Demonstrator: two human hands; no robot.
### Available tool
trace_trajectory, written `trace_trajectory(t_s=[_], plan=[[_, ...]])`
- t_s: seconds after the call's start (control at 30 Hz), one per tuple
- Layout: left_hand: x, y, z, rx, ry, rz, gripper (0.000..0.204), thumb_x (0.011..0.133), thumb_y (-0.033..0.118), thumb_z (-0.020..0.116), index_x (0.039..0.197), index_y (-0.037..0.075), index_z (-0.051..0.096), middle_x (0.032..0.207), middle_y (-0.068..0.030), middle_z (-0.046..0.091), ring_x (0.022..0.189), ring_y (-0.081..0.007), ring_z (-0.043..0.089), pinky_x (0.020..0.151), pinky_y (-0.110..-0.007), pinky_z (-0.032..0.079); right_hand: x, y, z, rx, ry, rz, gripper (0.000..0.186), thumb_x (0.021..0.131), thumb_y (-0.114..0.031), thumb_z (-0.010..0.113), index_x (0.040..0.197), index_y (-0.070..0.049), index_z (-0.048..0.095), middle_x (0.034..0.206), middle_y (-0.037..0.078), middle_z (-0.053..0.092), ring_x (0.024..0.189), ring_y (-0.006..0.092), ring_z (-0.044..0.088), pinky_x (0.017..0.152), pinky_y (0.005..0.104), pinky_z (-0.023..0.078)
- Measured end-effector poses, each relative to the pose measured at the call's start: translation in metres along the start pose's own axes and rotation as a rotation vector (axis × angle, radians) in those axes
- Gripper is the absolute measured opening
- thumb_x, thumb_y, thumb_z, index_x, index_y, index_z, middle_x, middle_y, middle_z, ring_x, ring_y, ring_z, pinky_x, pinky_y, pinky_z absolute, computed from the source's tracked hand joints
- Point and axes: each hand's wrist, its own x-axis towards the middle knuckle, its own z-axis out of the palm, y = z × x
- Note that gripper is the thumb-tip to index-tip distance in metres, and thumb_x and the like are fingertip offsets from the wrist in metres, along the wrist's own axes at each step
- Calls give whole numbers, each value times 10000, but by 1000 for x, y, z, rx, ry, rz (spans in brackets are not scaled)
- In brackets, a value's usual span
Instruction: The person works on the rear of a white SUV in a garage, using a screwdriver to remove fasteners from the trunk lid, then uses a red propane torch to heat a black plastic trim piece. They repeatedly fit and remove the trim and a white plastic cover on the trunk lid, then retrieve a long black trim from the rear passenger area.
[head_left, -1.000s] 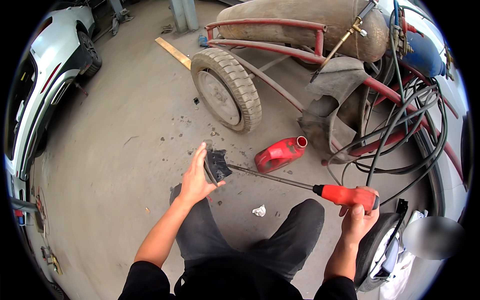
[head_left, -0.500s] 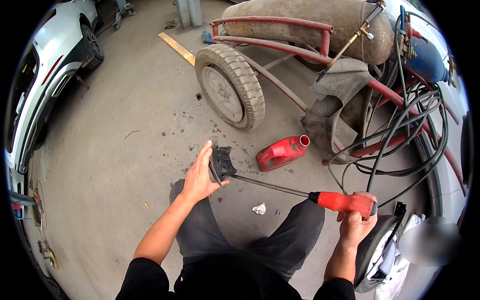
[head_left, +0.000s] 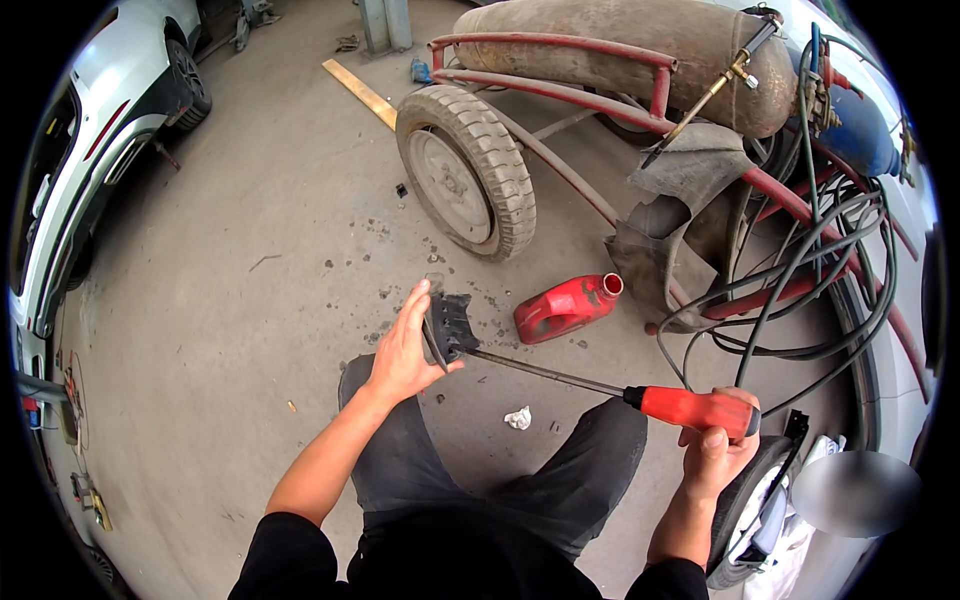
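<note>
The left hand grips and partly hides a black part; the right clasps a red-handled screwdriver, its tip indistinct. Beyond sit a red jug and wheel.

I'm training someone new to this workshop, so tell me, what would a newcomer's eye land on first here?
Probably the long red-handled screwdriver in the right hand, its shaft reaching across to the black part in the left hand. Next, perhaps, the uncapped red jug on the floor just beyond, then the big brown gas cylinder on the red-framed cart at the upper right.
</note>
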Motion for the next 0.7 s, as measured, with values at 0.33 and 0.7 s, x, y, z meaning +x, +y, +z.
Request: trace_trajectory(t_s=[0.33,0.7], plan=[[-3,4,4,-49,5,2,1102,563,271,908,1388,17,222,1464,-236,319,1309,-403,404,1031,-451,432,5,0,9,8,23,-5,695,761,-533,749,1004,79,528,831,112,585,523,115,543,457,223,412],[-2,14,0,-69,0,29,1088,568,291,906,1380,15,236,1461,-239,324,1304,-408,410,1032,-441,434,2,9,8,2,-3,-14,671,795,-513,717,1043,76,511,886,111,561,525,129,537,407,220,383]])
